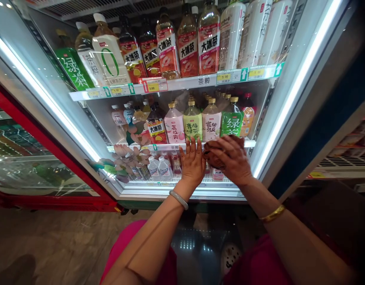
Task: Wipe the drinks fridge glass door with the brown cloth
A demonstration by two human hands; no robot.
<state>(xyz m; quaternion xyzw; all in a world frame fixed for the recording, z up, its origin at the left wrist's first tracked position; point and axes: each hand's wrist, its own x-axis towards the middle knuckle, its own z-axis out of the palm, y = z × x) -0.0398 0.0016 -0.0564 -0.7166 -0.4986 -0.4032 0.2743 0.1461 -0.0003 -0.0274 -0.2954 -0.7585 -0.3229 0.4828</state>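
Right hand (236,161) grips a bunched brown cloth (212,155), partly hidden under the fingers, by the middle shelf's edge (163,147); left hand (192,163) open, fingers spread, just beside it. Cloth and hands block some lower-shelf bottles (164,168); contact with the cooler door's glass hard to make out.

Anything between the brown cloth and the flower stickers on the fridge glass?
Yes: the left hand, open, is right beside the cloth, between it and the flower stickers. Nothing else visible is in the way.
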